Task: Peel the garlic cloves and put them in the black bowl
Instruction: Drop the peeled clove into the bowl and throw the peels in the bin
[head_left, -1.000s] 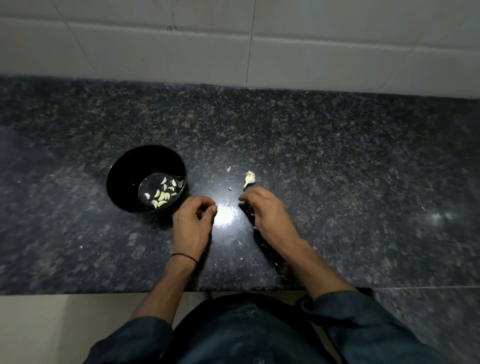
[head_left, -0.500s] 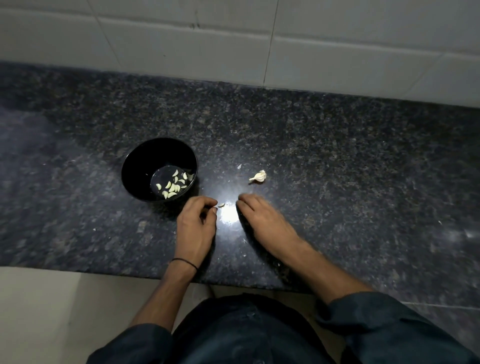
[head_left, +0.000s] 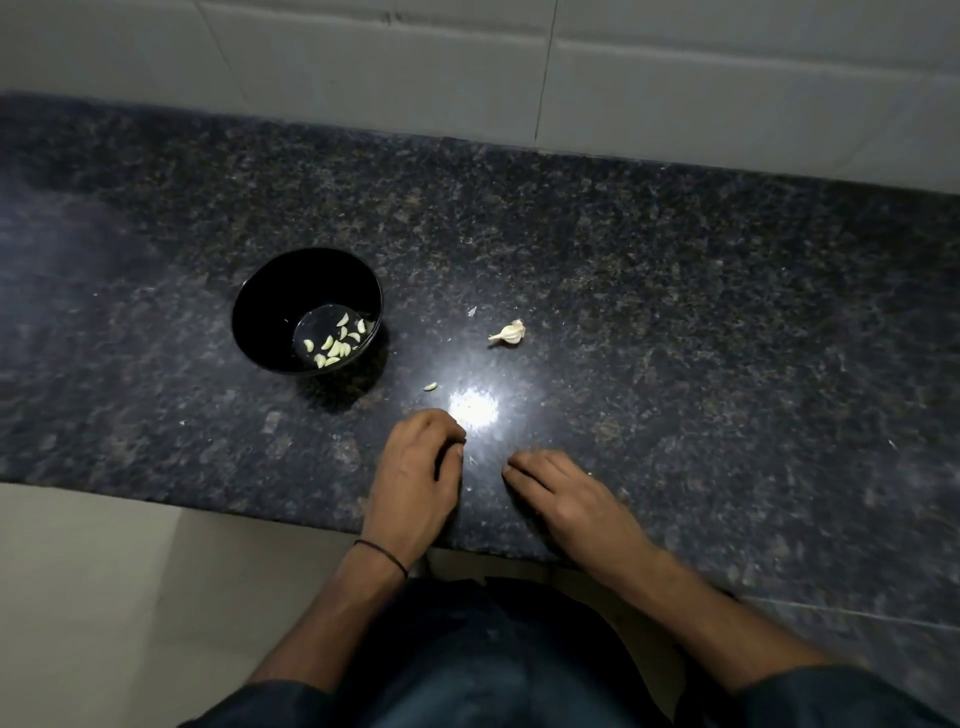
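Note:
The black bowl (head_left: 270, 306) stands on the dark granite counter (head_left: 675, 312) and holds several peeled garlic cloves (head_left: 335, 344). One peeled clove (head_left: 430, 386) lies loose on the counter, right of the bowl. A white piece of garlic bulb with skin (head_left: 510, 332) lies farther right. My left hand (head_left: 415, 467) rests near the front edge with its fingers curled; nothing shows in it. My right hand (head_left: 561, 493) lies flat beside it, fingers loosely stretched and holding nothing.
A white tiled wall (head_left: 519, 78) runs along the back of the counter. Small skin flakes (head_left: 471, 310) lie near the bulb piece. A bright light reflection (head_left: 474, 408) sits just beyond my left fingers. The counter's front edge (head_left: 208, 501) drops to a pale floor.
Both hands have drawn back toward the front edge. A peeled clove that was at my left fingertips now lies alone on the counter. The view has shifted left and back.

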